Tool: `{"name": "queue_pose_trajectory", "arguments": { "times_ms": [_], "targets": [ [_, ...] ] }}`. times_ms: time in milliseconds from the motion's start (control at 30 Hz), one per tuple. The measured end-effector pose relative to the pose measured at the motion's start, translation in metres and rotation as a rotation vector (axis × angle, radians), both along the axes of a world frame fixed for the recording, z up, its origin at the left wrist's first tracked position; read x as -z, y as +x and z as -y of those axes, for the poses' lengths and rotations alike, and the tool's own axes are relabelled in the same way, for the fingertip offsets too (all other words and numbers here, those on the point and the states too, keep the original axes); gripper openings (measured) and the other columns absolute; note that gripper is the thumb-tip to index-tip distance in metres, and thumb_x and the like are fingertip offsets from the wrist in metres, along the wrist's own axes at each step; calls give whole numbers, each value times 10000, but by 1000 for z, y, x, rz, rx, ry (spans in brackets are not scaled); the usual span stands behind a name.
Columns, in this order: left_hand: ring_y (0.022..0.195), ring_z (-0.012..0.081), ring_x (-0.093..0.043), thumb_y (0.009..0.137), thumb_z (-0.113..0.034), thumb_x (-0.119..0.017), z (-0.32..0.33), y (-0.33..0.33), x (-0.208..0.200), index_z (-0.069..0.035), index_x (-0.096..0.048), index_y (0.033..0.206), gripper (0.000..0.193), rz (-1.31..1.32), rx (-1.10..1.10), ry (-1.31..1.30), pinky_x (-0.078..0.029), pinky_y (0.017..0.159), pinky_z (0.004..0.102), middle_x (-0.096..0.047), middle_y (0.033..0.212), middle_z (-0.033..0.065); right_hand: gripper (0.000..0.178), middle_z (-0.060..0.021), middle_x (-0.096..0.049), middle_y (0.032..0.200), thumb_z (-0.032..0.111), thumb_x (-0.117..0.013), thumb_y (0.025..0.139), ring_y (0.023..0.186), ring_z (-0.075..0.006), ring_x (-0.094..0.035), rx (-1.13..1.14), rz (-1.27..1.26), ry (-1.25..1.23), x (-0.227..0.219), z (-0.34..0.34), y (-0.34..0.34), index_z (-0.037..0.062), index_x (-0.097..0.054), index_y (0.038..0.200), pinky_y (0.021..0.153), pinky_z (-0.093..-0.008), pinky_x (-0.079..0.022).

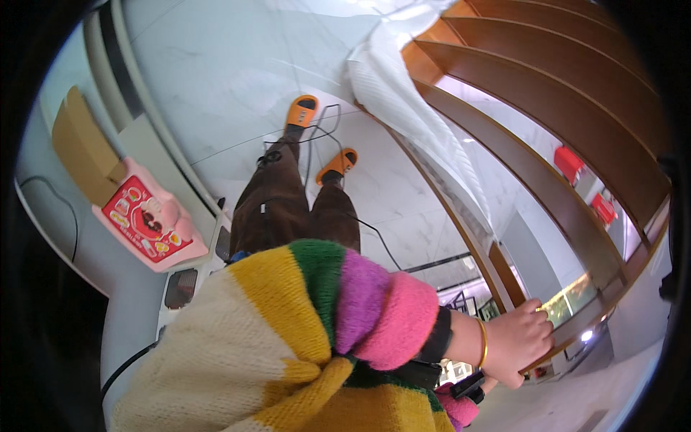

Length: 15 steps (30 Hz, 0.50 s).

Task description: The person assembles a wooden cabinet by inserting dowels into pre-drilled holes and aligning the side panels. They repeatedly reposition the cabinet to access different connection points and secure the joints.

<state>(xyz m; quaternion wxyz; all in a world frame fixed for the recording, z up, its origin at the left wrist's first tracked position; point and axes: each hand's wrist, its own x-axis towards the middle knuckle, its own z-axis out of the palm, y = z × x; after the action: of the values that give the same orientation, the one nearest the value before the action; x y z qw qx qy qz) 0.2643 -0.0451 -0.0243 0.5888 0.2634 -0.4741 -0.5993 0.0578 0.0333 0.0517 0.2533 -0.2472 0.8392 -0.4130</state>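
Note:
My left hand (515, 344), with a gold bracelet, is closed over the edge of a brown wooden rail (592, 317) at the right. Its fingers curl over the wood and the thumb lies on the nearer side. This rail belongs to a large slatted wooden frame (504, 65). Just below the left wrist a bit of my right wrist (490, 384) shows beside a pink cuff and a black strap. The left arm hides most of my right hand, so its fingers do not show. White quilted cloth (421, 101) hangs along the frame's left side.
A pink and red toy box (155, 223) and cardboard (83, 147) rest on a white surface at left, near a dark phone-like object (181, 289). Orange slippers (302, 111) are on my feet, beside a thin black wire stand (311, 147). Red objects (568, 164) show between the boards.

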Motion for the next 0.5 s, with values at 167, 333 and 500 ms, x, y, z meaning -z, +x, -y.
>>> {"name": "queue_pose_trajectory", "arguments": {
  "times_ms": [167,333,500],
  "targets": [
    [708,232,-476,372,-260,-544,-2,-8,-10,-20,-531,652,369,87,-65,87,-315,722,329,-499,674,78,354,-21,-537,873,390,-391,907,778,-124,-514,-13,-10,14,1,-3,2,78,-496,1038,683,-246,-431],
    [668,205,-485,377,-272,-555,1,-9,-10,-51,-531,622,330,150,1,47,-305,686,302,-507,644,47,331,-18,-535,859,372,-407,903,757,-119,-510,-41,-11,9,1,0,1,80,-499,1028,664,-242,-429],
    [668,202,-497,404,-306,-571,1,-14,-6,-63,-542,666,358,210,36,-6,-307,680,307,-516,649,43,308,-15,-533,844,355,-422,899,736,-114,-506,-66,5,-18,6,3,2,82,-501,1019,646,-237,-428]
  ]
}}
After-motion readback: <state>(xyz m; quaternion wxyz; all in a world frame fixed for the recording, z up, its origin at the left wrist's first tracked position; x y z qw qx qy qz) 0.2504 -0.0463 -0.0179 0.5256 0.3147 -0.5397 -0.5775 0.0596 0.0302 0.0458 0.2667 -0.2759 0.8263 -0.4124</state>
